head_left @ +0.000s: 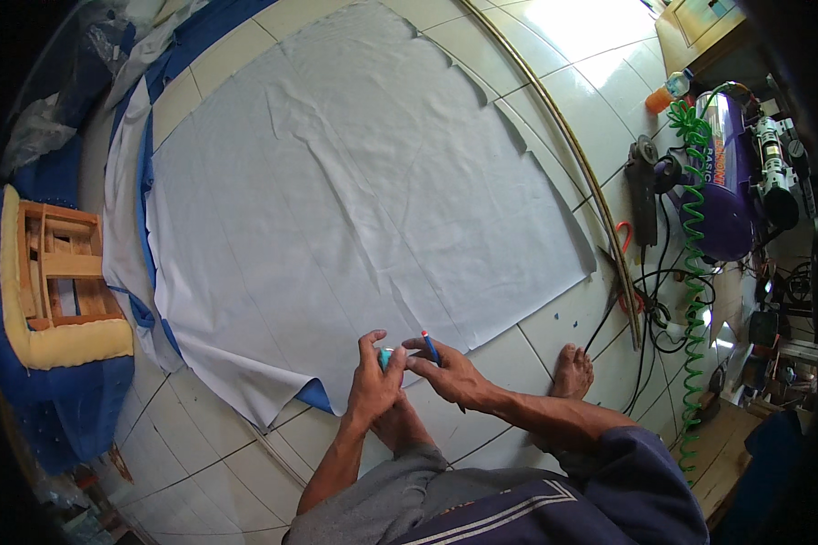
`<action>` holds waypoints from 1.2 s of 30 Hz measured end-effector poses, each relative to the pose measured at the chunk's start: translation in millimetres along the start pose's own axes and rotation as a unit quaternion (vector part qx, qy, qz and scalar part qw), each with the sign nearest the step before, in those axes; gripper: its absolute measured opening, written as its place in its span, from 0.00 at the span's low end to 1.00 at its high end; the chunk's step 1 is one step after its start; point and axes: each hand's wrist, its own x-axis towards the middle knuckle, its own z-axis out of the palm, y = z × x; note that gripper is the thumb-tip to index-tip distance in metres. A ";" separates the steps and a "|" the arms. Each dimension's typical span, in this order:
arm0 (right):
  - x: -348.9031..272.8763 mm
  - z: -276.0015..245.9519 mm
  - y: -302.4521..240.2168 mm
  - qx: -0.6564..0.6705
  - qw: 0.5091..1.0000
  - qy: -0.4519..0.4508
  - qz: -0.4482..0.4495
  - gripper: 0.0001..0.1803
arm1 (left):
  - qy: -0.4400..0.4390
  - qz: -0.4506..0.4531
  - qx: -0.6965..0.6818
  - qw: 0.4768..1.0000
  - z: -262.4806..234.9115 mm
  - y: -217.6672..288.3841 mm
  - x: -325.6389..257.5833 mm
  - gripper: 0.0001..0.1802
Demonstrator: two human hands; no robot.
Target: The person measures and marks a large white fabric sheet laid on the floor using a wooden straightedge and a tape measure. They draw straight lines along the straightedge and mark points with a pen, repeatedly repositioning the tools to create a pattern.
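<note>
A blue pen (430, 347), red-capped and tilted up-left, is pinched in the fingers of the right hand (450, 372), just beside a small teal object (385, 358) clasped in the left hand (375, 381), both held over the near edge of the white fabric (354, 182) spread on the tiled floor (218, 436).

small teal object (386, 357) mostly concealed by left hand (374, 380); its kind cannot be determined; pen (430, 346) partly covered by right hand (445, 372).
</note>
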 end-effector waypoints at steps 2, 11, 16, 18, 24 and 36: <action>2.2 -6.7 -2.0 0.013 0.998 -0.002 0.053 0.31 | -0.040 0.027 -0.090 0.995 0.0 -0.7 -2.2 0.27; 35.3 -104.6 12.2 0.003 0.989 0.121 0.090 0.16 | -0.151 -0.106 0.175 0.967 -54.8 0.0 32.7 0.27; 37.9 -196.4 17.5 -0.193 0.936 0.290 0.041 0.18 | -0.070 -0.212 0.335 0.915 -73.9 -19.0 38.1 0.27; 39.3 -198.1 29.9 -0.224 0.925 0.305 0.005 0.20 | -0.033 -0.201 0.374 0.905 -63.4 -27.2 37.4 0.28; 38.8 -188.2 41.0 -0.265 0.904 0.335 0.015 0.24 | 0.051 -0.190 0.429 0.882 -39.7 -23.0 33.5 0.27; 33.0 -199.8 32.6 -0.300 0.878 0.371 0.020 0.26 | 0.041 -0.180 0.414 0.891 -18.6 -12.9 36.0 0.29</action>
